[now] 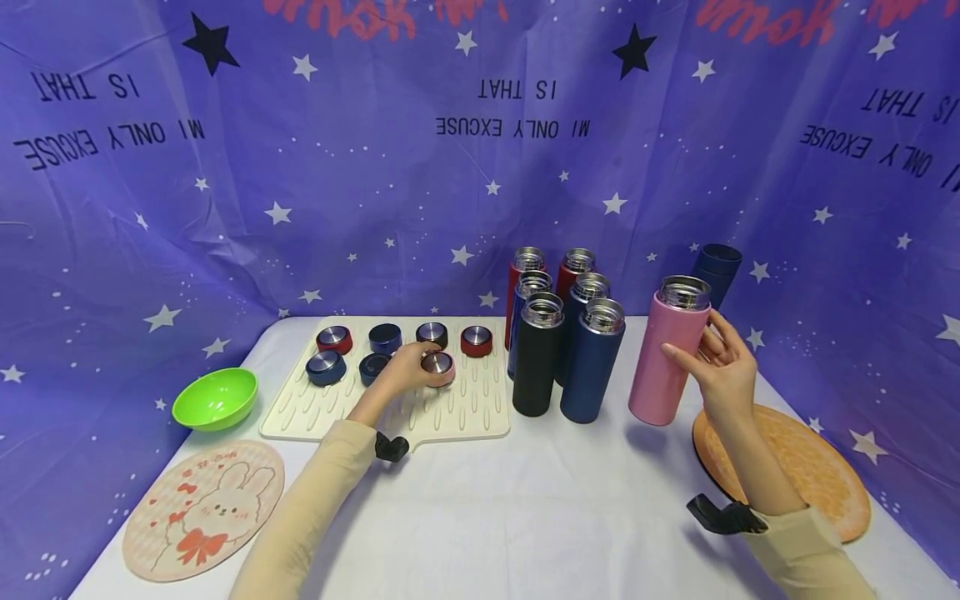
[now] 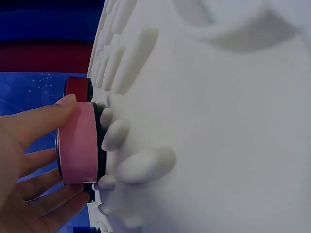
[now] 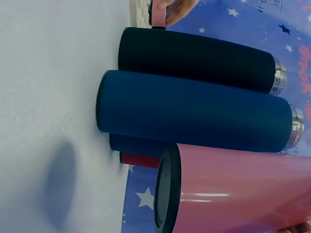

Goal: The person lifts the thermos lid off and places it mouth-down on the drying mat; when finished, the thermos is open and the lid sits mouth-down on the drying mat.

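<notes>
My right hand [image 1: 712,362] grips an uncapped pink bottle [image 1: 667,354] near its steel mouth and holds it tilted just above the white table; its base [image 3: 165,189] hangs clear of the cloth. My left hand [image 1: 408,367] curls round a pink lid [image 1: 438,364] resting on the cream ridged mat [image 1: 465,412]. In the left wrist view my thumb and fingers pinch the pink lid [image 2: 77,143] against the mat's bumps [image 2: 146,165].
Other lids, red [image 1: 476,340] and dark blue [image 1: 326,367], lie on the mat. A cluster of open bottles, black [image 1: 537,357], navy [image 1: 592,362] and red, stands beside it. A green bowl [image 1: 215,398], a rabbit coaster [image 1: 202,508] and an orange round mat [image 1: 795,462] sit nearby.
</notes>
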The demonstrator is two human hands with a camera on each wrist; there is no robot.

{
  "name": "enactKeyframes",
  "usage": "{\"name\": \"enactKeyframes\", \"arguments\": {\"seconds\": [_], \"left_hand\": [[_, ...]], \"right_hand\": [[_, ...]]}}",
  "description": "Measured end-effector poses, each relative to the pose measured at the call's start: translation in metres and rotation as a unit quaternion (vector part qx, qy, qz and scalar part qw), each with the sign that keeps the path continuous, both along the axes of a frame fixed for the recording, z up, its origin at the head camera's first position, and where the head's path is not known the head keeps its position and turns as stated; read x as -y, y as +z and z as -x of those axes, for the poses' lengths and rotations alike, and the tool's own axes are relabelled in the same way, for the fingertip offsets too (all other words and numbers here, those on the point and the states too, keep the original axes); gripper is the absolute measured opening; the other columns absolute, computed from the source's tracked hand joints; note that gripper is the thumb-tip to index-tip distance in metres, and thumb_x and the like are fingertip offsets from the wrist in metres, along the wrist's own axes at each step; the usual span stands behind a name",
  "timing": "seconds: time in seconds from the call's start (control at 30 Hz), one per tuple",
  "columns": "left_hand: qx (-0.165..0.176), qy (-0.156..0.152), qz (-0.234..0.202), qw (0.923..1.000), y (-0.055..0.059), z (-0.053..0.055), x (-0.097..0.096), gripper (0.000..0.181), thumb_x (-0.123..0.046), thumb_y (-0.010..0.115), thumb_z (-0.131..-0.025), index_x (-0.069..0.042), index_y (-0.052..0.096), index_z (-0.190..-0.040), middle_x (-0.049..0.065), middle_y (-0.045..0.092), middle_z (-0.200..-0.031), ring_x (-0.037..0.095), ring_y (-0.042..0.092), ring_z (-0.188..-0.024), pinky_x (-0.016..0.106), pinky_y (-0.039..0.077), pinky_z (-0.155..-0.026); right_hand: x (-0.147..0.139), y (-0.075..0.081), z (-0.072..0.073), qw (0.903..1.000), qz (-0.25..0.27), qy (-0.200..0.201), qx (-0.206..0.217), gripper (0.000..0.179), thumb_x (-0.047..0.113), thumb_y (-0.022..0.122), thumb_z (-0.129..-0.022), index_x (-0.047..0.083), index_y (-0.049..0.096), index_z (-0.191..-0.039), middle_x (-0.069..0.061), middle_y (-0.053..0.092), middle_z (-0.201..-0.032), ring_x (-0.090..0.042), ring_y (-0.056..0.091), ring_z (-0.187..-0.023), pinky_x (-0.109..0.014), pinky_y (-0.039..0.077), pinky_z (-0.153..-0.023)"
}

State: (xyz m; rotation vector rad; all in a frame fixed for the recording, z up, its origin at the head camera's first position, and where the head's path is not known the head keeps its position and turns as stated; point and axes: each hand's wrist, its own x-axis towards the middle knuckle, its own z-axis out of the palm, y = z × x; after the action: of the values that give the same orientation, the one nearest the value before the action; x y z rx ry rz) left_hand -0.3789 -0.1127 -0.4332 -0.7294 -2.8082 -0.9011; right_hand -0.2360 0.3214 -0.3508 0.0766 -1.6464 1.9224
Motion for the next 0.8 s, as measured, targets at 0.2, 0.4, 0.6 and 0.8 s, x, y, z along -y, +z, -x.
{"name": "enactKeyframes", "arguments": {"seconds": [0.2,0.4,0.6,0.8], "left_hand": [[-0.008,0.007,-0.027,0.9996,-0.006,-0.009,0.007,0.065,-0.025,0.083,-0.077,0.006,0.057,-0.128,0.021,0.061,-0.122,0.037,0.058,-0.111,0.047,0.051,-0.091],[-0.029,0.019,-0.055,0.9978,-0.004,-0.027,0.019,0.062,-0.023,0.082,-0.078,0.003,0.058,-0.128,0.019,0.059,-0.127,0.040,0.056,-0.113,0.050,0.050,-0.092],[-0.049,0.036,-0.074,0.9954,-0.004,-0.048,0.032,0.062,-0.023,0.081,-0.078,-0.001,0.057,-0.131,0.020,0.058,-0.129,0.039,0.054,-0.117,0.052,0.048,-0.094],[-0.044,0.060,-0.073,0.9946,0.000,-0.071,0.045,0.063,-0.026,0.080,-0.079,-0.004,0.056,-0.133,0.021,0.055,-0.132,0.040,0.050,-0.122,0.053,0.044,-0.099]], "right_hand": [[0.000,-0.006,0.009,0.9997,0.017,0.001,0.015,0.069,-0.012,0.077,-0.074,0.004,0.053,-0.137,-0.002,0.065,-0.121,-0.011,0.063,-0.104,-0.015,0.051,-0.083],[0.000,-0.011,0.019,0.9999,0.010,0.003,0.001,0.066,-0.015,0.076,-0.073,0.002,0.056,-0.133,-0.001,0.066,-0.116,-0.013,0.063,-0.102,-0.016,0.052,-0.083],[0.000,-0.013,0.029,1.0000,0.001,-0.007,-0.007,0.066,-0.014,0.077,-0.072,0.003,0.057,-0.133,-0.004,0.065,-0.119,-0.014,0.063,-0.103,-0.016,0.051,-0.084],[0.001,-0.016,0.042,0.9995,-0.018,-0.025,0.007,0.066,-0.007,0.081,-0.072,0.007,0.058,-0.132,-0.005,0.065,-0.121,-0.016,0.061,-0.104,-0.015,0.051,-0.084]]}}
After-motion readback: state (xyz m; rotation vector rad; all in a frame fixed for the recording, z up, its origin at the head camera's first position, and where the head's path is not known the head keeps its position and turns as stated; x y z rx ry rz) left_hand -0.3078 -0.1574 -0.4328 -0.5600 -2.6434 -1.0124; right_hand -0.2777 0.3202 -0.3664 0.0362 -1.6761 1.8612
